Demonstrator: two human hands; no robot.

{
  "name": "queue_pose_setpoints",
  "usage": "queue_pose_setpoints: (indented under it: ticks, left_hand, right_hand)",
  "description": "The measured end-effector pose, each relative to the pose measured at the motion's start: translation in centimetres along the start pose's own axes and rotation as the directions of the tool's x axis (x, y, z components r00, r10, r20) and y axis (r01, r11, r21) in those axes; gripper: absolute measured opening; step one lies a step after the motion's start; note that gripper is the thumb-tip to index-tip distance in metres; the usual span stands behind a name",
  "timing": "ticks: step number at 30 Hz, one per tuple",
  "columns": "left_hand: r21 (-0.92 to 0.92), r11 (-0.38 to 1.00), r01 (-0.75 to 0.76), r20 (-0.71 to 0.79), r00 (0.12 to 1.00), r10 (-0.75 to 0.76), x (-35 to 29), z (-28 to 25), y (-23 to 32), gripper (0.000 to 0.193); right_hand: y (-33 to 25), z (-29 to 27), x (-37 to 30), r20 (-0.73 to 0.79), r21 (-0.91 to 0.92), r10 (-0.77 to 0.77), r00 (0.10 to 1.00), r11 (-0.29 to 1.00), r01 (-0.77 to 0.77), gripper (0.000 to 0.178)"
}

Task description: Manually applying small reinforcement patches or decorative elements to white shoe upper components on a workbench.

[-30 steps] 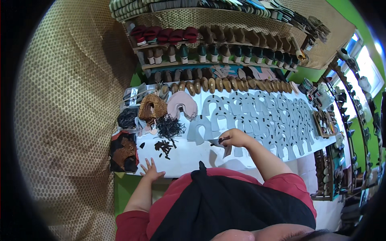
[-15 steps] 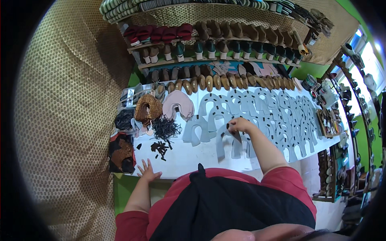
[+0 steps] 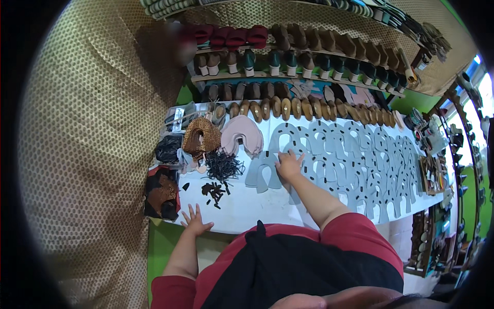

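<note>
The white table [image 3: 244, 215] stands before shelves [image 3: 329, 81] of shoes; a patterned curtain [image 3: 98, 154] hangs to its left. I see brown shoe forms [image 3: 286, 108] lining its rear. Grey arched pieces [image 3: 319, 149] cover its right half; the right hand [image 3: 290, 166] lies on their near-left portion, fingers spread. The left hand [image 3: 194, 222], open and holding nothing, rests at its front-left edge. Contact beneath the right palm is hidden; the shelving's top, above the table, is cut off.

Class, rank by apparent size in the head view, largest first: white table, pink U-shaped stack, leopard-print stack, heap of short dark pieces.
1. White table
2. Pink U-shaped stack and leopard-print stack: too alike to rank
3. Heap of short dark pieces
</note>
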State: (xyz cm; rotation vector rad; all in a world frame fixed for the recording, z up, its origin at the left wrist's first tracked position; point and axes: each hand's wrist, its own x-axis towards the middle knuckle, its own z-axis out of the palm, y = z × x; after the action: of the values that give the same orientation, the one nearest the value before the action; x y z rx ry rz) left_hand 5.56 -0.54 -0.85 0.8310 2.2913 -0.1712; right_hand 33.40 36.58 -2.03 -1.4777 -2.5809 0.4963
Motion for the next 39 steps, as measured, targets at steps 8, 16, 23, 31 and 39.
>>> queue_pose_setpoints:
  ticks: [8,16,23,31,39]
  left_hand:
    - [-0.015,1.000,0.003,-0.009,1.000,-0.003,-0.6,-0.4,0.1,0.131]
    - [0.003,1.000,0.008,0.012,1.000,-0.008,-0.9,-0.3,0.3,0.129]
    - [0.010,1.000,-0.007,0.001,1.000,0.007,-1.0,-0.4,0.4,0.128]
    - [-0.007,1.000,-0.020,0.034,0.999,0.020,-0.9,-0.8,0.0,0.128]
    - [-0.003,1.000,-0.024,0.017,1.000,0.024,-0.8,-0.4,0.0,0.129]
  right_hand:
    - [-3.0,2.5,0.7,-0.138,-0.060,0.016,0.990,0.998,-0.024,0.032]
    - [-2.7,0.1,-1.3,-0.150,0.139,-0.290,0.945,0.940,0.311,0.013]
    - [-6.2,-6.8,-7.5,0.101,0.509,-0.611,0.785,0.710,0.487,0.018]
    - [-10.4,-11.7,-6.4,0.519,0.637,-0.721,0.460,0.685,0.354,0.022]
    - [-14.2,2.2,-4.8,0.439,0.062,-0.687,0.579,0.666,0.743,0.044]
